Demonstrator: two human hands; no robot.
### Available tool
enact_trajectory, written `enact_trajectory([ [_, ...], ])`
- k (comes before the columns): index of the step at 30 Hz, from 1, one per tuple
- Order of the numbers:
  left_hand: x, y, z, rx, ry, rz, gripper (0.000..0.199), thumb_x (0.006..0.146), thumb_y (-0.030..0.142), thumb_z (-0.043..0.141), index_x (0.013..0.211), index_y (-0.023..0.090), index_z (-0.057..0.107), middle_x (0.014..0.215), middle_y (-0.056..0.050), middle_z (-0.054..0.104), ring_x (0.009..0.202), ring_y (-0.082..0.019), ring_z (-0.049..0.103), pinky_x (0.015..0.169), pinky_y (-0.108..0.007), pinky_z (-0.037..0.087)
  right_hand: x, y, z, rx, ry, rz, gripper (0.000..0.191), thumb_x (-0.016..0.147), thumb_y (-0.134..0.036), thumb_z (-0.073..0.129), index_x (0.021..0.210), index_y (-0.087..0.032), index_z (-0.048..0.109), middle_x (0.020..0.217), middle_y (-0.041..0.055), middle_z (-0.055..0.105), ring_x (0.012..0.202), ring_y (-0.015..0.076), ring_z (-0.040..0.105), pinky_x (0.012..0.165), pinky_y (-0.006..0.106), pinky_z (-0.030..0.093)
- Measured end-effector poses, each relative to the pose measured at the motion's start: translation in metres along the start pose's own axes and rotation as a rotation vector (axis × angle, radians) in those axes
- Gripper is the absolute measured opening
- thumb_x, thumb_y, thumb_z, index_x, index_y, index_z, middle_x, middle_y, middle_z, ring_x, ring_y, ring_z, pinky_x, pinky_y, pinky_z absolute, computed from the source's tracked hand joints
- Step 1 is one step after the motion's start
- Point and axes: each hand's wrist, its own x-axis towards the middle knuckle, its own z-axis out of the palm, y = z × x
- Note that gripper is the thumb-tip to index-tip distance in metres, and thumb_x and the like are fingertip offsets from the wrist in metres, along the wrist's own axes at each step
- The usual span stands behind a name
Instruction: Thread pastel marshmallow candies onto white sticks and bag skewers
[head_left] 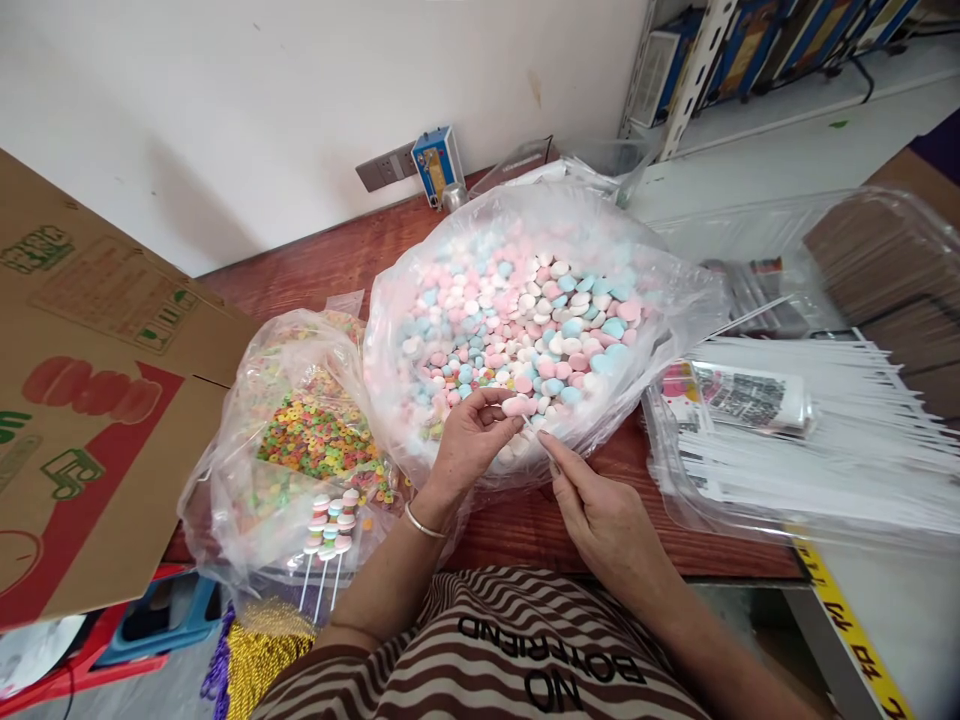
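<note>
Threading pink candies (519,406) onto a slim white stick (528,424) seems to be the step in hand, and it calls for a light, straight push. The left hand (474,437) pinches the candies between thumb and curled fingers; a gentle grip should spare them from cracking. The right hand (606,508) appears to pinch the stick between thumb and forefinger, close to the candies, which should help stop it bending; whether the tip is already through I cannot tell. Lining the stick up with the candies' middle would help them sit evenly.

The pink candies lie at the left fingertips, just ahead of the right forefinger, over the near edge of the large plastic bag (390,300) of pastel candies (577,330). Three candy skewers (330,525) lie on the smaller bag (225,480), left of the left forearm.
</note>
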Motion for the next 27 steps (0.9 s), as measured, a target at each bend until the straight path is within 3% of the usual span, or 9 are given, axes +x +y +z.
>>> enact_trajectory([
  [4,-0.001,-0.002,-0.001,0.066,-0.015,0.072,0.037,0.073,0.036,0.084,0.101,0.019,0.067,0.095,-0.005,0.077,0.09,-0.018,0.073,0.08,-0.03,0.058,0.0,0.001,-0.001,-0.018,-0.028,0.011,0.046,0.101,-0.021,0.041,0.139,-0.014,0.065,0.099,0.0084,0.083,0.064,0.021,0.077,0.062,0.029,0.058],
  [11,-0.007,-0.002,0.005,0.153,-0.012,0.172,0.026,0.078,0.033,0.08,0.097,0.018,0.071,0.102,-0.008,0.074,0.093,-0.018,0.071,0.084,-0.031,0.058,-0.001,-0.003,0.002,-0.089,-0.014,0.004,0.045,0.101,-0.021,0.04,0.138,-0.013,0.064,0.108,0.0104,0.082,0.072,0.0228,0.079,0.062,0.03,0.057],
  [15,-0.011,-0.004,0.009,0.193,-0.005,0.236,0.019,0.083,0.031,0.075,0.097,0.018,0.072,0.101,-0.008,0.072,0.093,-0.018,0.07,0.084,-0.032,0.058,0.002,-0.005,0.008,-0.126,0.015,0.012,0.045,0.101,-0.021,0.038,0.137,-0.013,0.064,0.099,0.0106,0.083,0.064,0.0234,0.077,0.056,0.031,0.053],
  [19,-0.022,-0.008,0.012,0.396,-0.024,0.369,0.013,0.086,0.02,0.067,0.097,0.021,0.075,0.093,-0.005,0.071,0.088,-0.017,0.067,0.08,-0.031,0.056,0.006,-0.003,0.014,-0.083,0.013,0.079,0.034,0.101,-0.025,0.038,0.117,-0.016,0.067,0.075,0.0056,0.078,0.055,0.0228,0.071,0.05,0.03,0.044],
  [23,-0.035,-0.008,0.008,0.521,-0.046,0.423,0.035,0.09,0.016,0.062,0.122,0.025,0.07,0.109,-0.006,0.072,0.092,-0.016,0.069,0.083,-0.031,0.057,0.012,0.001,0.019,0.081,0.079,0.137,0.023,0.102,-0.032,0.042,0.095,-0.02,0.062,0.073,0.0043,0.074,0.058,0.0214,0.069,0.052,0.028,0.043],
  [25,-0.034,-0.004,-0.005,0.529,0.043,0.42,0.042,0.096,0.018,0.056,0.136,0.026,0.061,0.12,-0.007,0.071,0.093,-0.016,0.071,0.087,-0.032,0.057,0.015,0.002,0.02,0.178,0.115,0.156,0.022,0.103,-0.033,0.044,0.095,-0.021,0.06,0.075,0.0032,0.073,0.058,0.0187,0.067,0.054,0.027,0.043],
  [27,-0.026,0.001,-0.024,0.601,0.183,0.417,0.039,0.1,0.019,0.048,0.137,0.025,0.06,0.123,-0.008,0.071,0.096,-0.016,0.071,0.091,-0.033,0.056,0.017,0.001,0.02,0.229,0.131,0.172,0.02,0.103,-0.034,0.046,0.096,-0.022,0.061,0.075,0.0019,0.072,0.056,0.017,0.064,0.054,0.026,0.042],
])
